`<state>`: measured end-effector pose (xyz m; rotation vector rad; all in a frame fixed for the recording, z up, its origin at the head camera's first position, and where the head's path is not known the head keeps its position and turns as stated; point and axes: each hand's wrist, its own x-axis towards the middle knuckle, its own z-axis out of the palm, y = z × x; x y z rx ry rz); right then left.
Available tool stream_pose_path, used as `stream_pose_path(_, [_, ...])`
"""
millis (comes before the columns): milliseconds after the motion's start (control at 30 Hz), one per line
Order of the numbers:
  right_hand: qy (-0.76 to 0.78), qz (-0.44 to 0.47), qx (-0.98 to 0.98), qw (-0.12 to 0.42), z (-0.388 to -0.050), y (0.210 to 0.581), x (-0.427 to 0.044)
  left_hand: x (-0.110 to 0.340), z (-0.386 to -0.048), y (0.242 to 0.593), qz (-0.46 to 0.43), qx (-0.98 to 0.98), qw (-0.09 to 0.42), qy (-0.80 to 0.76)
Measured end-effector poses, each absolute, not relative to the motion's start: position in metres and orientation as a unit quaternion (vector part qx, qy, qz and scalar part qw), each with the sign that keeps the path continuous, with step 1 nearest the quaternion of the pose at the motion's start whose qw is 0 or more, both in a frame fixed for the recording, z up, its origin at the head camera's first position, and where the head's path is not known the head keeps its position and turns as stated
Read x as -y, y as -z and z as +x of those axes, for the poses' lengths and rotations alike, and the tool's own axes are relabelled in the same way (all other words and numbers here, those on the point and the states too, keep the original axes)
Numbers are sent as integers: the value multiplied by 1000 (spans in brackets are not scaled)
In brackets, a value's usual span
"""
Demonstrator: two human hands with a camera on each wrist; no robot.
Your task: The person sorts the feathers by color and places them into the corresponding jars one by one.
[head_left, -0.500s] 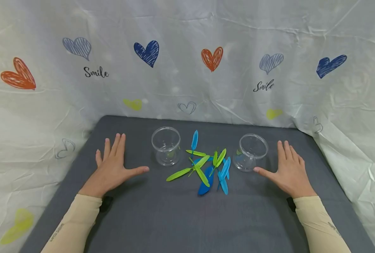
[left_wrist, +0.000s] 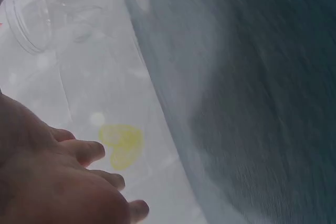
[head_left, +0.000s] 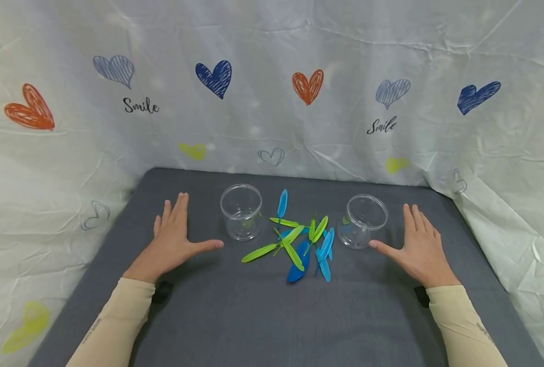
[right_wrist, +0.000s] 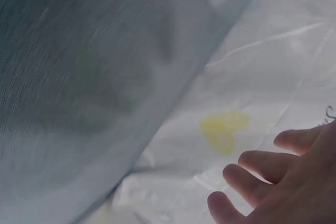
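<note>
Grey cloth (head_left: 272, 321) bears slim feathers (head_left: 292, 255) and round clear cups (head_left: 241, 216) between left hand (head_left: 174, 242) and right hand (head_left: 417, 250), both outspread.

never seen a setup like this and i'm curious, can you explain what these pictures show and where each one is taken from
There's no machine here, just a person's bare left hand and right hand. The wide picture is taken from the head, looking forward and down; the two close ones come from the left and right wrists. On the dark grey cloth stand two clear containers, with green pieces and blue pieces, leaf- or feather-shaped, scattered loosely between them. A white sheet printed with hearts hangs behind. Both hands are spread open, holding nothing.
</note>
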<state>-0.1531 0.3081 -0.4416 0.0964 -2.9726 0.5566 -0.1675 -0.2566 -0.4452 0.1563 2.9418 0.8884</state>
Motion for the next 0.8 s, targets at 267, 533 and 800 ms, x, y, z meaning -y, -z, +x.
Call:
stream_pose_path(267, [-268, 42, 961, 49, -153, 429, -293, 231, -176, 443, 34, -926, 56, -373])
stream_pose_path(533, [-307, 48, 945, 97, -154, 415, -278, 205, -196, 451, 46, -879, 44, -472])
stream_pose_path(800, [-336, 102, 923, 155, -158, 398, -244, 196, -210, 461, 66, -835, 36, -546])
